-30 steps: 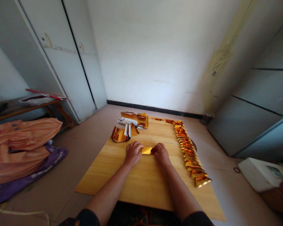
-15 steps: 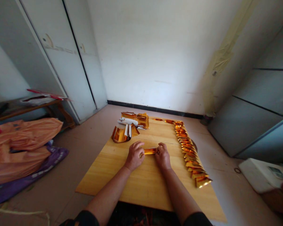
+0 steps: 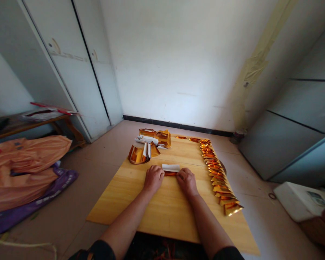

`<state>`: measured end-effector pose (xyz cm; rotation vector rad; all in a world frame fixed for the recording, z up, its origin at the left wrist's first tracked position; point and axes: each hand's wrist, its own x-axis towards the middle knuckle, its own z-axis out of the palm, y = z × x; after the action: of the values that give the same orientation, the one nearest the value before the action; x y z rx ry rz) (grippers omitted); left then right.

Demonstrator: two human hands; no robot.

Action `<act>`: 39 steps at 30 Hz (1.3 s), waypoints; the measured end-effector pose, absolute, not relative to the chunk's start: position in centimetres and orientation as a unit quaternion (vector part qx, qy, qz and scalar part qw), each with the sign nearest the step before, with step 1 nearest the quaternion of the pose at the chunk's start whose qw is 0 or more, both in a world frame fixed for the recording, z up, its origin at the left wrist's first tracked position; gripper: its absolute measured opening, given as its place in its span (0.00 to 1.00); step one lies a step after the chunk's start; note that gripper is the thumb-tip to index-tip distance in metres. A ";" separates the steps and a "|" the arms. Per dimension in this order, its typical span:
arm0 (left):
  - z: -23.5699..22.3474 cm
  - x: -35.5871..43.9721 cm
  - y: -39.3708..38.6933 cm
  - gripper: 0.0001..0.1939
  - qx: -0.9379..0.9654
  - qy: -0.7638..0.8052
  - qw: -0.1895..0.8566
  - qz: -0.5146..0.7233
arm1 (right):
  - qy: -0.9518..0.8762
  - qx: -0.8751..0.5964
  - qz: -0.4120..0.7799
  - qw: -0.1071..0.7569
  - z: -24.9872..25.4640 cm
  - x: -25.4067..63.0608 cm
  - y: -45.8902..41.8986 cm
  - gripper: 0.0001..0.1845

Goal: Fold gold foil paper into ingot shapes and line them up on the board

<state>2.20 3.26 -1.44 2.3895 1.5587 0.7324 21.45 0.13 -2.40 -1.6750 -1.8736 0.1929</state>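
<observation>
My left hand [image 3: 153, 178] and my right hand [image 3: 187, 181] rest on a wooden board [image 3: 165, 206], fingers curled and pressing on the two ends of a small gold foil paper [image 3: 170, 169]. The paper lies between the hands, its white back showing as a strip along the far edge and a darker gold fold below it. Beyond my left hand sits a curled gold sheet pile [image 3: 141, 152].
A long overlapping row of folded gold papers [image 3: 216, 173] runs down the board's right side. Stacks of gold paper [image 3: 157, 137] sit at the far edge. Orange and purple bags [image 3: 24, 169] lie on the floor left; a white box [image 3: 300, 200] is at right.
The gold paper was folded into a narrow strip between both hands, then turned so its white back shows at the far edge. Both hands stayed in place on the board.
</observation>
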 end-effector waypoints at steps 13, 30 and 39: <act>-2.0 2.4 3.5 0.11 0.829 0.508 0.085 0.217 | -0.696 -0.650 0.059 0.298 -2.5 21.2 0.3 0.08; -1.6 3.0 4.7 0.12 0.790 0.571 0.084 0.208 | -0.670 -0.692 0.077 0.258 -1.6 21.4 2.0 0.09; -0.9 3.7 4.6 0.09 0.776 0.602 0.056 0.180 | -0.623 -0.749 0.083 0.208 -0.6 21.0 2.8 0.08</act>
<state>3.67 4.63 -0.88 2.3552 1.8268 0.5475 21.02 2.85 -0.63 -2.0860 -1.7349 0.2313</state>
